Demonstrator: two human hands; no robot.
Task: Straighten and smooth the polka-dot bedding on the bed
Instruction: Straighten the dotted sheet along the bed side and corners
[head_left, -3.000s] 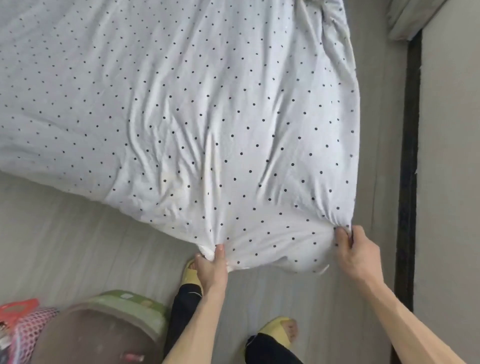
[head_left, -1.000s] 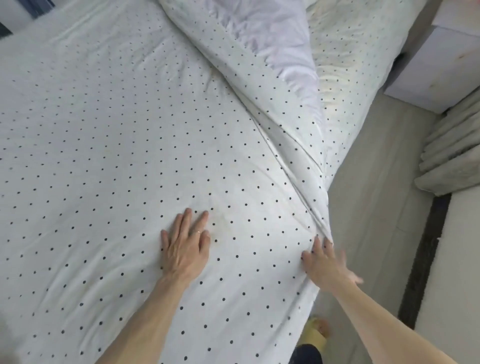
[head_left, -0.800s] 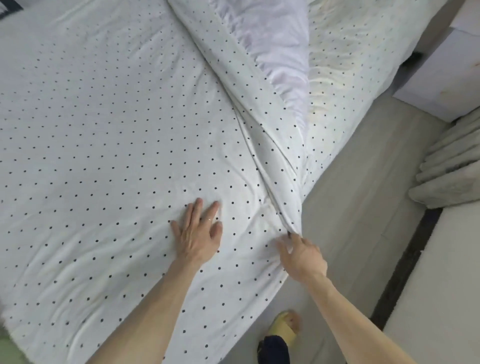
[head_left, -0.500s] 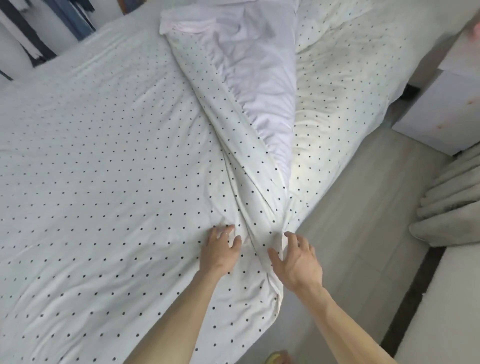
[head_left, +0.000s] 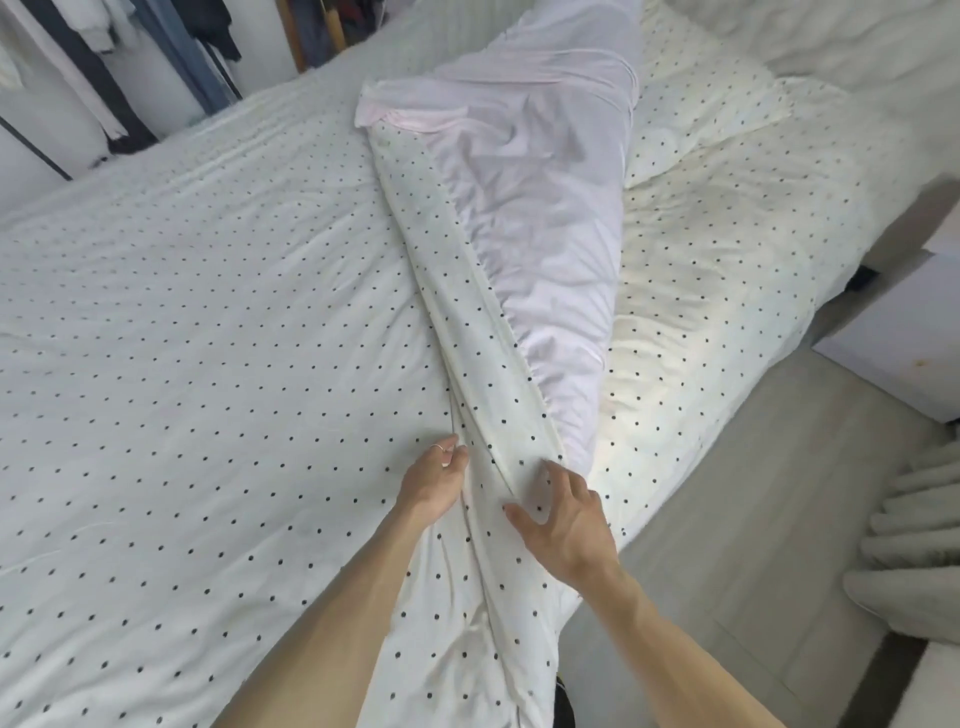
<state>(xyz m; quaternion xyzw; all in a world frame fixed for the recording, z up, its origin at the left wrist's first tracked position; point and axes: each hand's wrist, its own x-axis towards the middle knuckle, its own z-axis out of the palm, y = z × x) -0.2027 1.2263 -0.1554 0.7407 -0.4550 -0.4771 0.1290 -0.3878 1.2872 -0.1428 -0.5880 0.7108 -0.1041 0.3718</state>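
Observation:
The white polka-dot duvet lies flat over the left of the bed. Its right edge is folded back in a long ridge, showing a plain pale lilac underside. Beyond it, the dotted sheet is bare. My left hand sits at the left foot of the ridge with its fingers curled into the fabric. On the other side, my right hand rests on the folded band near the bed's edge, fingers spread and thumb out.
Pale wood floor runs along the bed's right side. A white cabinet stands by the bed, with a grey ribbed cushion or throw nearer me. Clothes hang beyond the far left corner.
Both hands have closed in on the foot of the folded ridge; my left hand went from flat on the duvet to curled against the fold. The view has lifted toward the head of the bed.

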